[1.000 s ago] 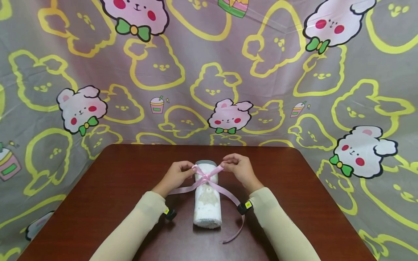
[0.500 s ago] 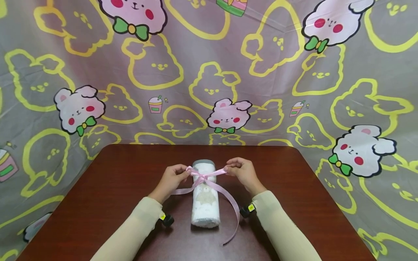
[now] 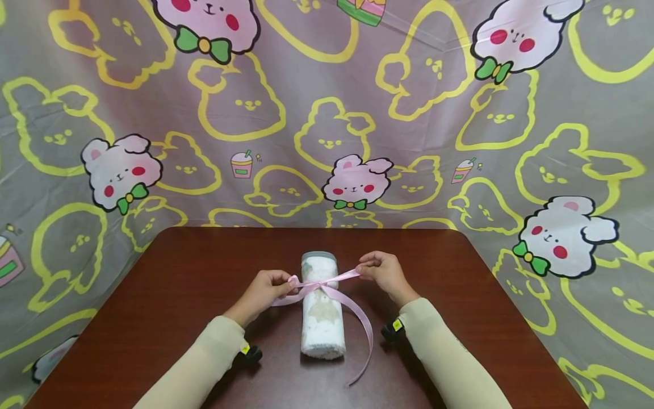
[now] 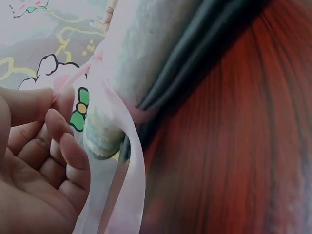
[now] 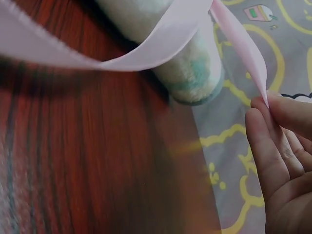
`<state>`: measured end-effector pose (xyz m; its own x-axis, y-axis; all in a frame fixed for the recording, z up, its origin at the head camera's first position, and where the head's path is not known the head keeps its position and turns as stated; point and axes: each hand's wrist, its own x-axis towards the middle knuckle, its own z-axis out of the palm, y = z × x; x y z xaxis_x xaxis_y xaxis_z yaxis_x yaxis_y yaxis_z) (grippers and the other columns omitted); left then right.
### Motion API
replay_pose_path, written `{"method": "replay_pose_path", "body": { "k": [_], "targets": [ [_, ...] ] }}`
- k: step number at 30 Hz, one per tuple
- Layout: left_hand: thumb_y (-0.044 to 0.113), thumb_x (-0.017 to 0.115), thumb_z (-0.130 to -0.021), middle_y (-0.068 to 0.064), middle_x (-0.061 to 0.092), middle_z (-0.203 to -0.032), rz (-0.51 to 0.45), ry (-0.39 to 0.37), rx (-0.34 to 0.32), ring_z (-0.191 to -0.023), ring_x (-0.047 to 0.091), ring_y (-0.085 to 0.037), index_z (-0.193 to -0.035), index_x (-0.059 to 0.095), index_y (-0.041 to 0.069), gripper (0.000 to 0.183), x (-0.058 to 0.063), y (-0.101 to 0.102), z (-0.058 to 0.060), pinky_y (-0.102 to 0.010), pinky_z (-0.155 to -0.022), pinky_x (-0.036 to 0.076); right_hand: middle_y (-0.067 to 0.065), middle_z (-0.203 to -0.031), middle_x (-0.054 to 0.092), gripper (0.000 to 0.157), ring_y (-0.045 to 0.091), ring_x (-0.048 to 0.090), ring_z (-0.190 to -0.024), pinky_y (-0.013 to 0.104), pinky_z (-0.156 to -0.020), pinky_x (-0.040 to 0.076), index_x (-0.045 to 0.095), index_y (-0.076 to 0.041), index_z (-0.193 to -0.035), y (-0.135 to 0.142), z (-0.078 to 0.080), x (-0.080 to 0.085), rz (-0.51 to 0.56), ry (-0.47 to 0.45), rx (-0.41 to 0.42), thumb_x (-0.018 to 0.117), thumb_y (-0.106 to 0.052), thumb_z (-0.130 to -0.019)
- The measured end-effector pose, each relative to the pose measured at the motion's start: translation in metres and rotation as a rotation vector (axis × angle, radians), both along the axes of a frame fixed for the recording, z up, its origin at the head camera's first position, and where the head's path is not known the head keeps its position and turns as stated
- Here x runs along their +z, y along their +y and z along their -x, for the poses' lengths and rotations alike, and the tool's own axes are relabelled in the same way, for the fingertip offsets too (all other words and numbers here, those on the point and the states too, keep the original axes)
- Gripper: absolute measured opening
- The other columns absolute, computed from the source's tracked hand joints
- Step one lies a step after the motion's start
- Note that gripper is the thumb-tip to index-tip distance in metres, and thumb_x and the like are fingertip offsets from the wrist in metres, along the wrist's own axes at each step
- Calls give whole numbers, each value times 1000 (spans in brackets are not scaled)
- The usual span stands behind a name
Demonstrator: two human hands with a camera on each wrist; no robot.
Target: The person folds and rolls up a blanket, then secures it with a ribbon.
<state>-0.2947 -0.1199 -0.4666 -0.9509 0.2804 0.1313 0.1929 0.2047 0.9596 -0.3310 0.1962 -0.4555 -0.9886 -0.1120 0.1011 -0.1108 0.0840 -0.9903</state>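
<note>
A rolled white towel (image 3: 323, 332) with a beige patch lies lengthwise on the table, its far end grey-edged. Around its upper half runs a pink ribbon (image 5: 175, 39), crossed at a knot (image 3: 320, 285) on top. My left hand (image 3: 260, 292) pinches one ribbon loop between thumb and forefinger, left of the roll; the left wrist view shows its other fingers loosely curled. To the right, my right hand (image 3: 385, 275) pinches the opposite ribbon part at its fingertips. Both held parts stretch nearly straight out from the knot. One loose tail curves down right; the other passes under my left hand.
The dark red-brown table (image 3: 204, 258) extends on both sides of the towel. A grey curtain (image 3: 286, 119) printed with rabbits and yellow outlines hangs behind and beside it. Small black cameras (image 3: 251, 355) are worn at both wrists.
My hands have moved apart and slightly nearer, drawing the ribbon parts from a raised V into a flatter line across the towel. The knot looks smaller and tighter.
</note>
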Motion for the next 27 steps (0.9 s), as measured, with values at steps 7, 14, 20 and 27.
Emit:
{"method": "replay_pose_path", "body": {
  "k": [7,14,20,27],
  "targets": [
    [19,72,-89,-7,71,-77,117,-53,0,-64,53,-15,-86,70,1,19,-4,-7,-3,-27,-54,43,9,-79,70,25,23,69,-70,46,-69,56,66,10,-101,2,1,-5,-288,59,2,77,4,-79],
    [15,72,-89,-4,65,-69,233,-45,42,-62,51,-15,-79,69,1,17,-2,-6,-2,-29,-53,44,-2,-72,68,18,14,65,-63,34,-58,53,71,0,-94,3,0,-8,-518,148,-7,79,-1,-78],
    [8,70,-88,-4,64,-66,287,-61,70,-59,56,-15,-73,66,3,17,-4,-4,1,-27,-53,47,-6,-68,65,16,12,60,-59,30,-54,48,68,-11,-81,2,0,-12,-630,205,18,79,0,-76],
    [10,72,-87,-5,66,-66,327,-85,126,-63,55,-17,-74,69,5,14,-4,-5,8,-29,-56,45,-7,-70,64,15,10,59,-63,28,-58,48,68,-11,-81,1,1,-12,-686,273,15,79,-2,-77]
  ]
}}
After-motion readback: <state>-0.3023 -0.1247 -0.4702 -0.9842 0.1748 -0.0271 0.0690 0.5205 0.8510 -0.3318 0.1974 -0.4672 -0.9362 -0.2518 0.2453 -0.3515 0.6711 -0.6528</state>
